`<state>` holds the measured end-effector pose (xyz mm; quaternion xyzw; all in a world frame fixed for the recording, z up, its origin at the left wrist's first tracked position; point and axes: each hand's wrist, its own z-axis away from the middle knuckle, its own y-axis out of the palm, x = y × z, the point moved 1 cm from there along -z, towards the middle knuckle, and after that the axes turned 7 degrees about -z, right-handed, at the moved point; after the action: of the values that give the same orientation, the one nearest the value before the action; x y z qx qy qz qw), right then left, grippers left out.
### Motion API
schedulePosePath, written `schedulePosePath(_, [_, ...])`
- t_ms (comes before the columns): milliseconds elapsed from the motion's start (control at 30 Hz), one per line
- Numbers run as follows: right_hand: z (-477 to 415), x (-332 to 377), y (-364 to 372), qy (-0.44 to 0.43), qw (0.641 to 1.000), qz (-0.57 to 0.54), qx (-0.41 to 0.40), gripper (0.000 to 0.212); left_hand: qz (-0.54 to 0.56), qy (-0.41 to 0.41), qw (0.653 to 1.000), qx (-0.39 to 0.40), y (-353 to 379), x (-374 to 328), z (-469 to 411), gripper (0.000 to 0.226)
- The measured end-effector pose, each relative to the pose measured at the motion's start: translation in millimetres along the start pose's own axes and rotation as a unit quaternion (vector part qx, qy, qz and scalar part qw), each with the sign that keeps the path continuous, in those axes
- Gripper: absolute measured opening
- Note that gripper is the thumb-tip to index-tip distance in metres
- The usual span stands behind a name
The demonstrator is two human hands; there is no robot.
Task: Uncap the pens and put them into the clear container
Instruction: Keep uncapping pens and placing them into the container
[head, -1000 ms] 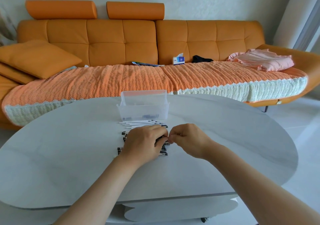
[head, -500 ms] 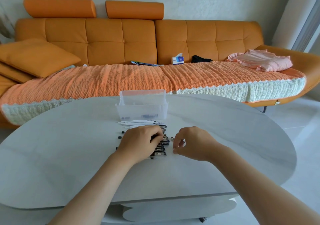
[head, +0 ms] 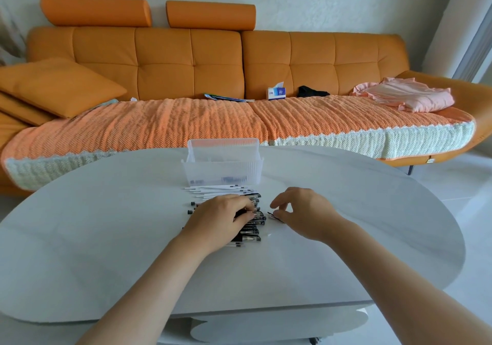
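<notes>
Pale grey and oval, the bench (head: 106,238) is carrying everything at its middle. Black pens (head: 254,215) are lying there in a pile that is running from near to far, each long axis going left to right. White print is showing on some barrels, too small to read. Just beyond them, white-barrelled pens (head: 218,189) are lying the same way, slightly fanned, against the near wall of the clear container (head: 223,169). Dark and blue patches are showing through that wall, and nothing on them is readable.

The left hand (head: 223,219) is resting palm down on the black pile, its fingers (head: 247,206) pressed together and curling over the pens; whether they are closing on one pen I cannot tell. The right hand (head: 303,211) is hovering just right of the pile, forefinger and thumb bent and slightly apart. The thumb tip is sitting at a small dark sliver (head: 277,218) on the bench, and I cannot tell whether it is pinching it.

Beyond the bench, an orange sofa (head: 186,60) is standing under a woven orange throw (head: 186,123). A blue-and-white tissue box (head: 276,93) is sitting on it, its printing illegible, and a folded pink garment (head: 404,98) is lying to the right.
</notes>
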<state>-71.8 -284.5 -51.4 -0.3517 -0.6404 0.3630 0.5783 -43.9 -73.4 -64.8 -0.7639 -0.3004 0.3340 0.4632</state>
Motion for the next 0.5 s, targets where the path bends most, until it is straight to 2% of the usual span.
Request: schedulePosePath(500, [-10.6,5.4,9.6,-0.03,0.997,0.064,0.004,0.015,0.02,-0.01,1.0,0.0,-5.6,8.0,2.7,0.013])
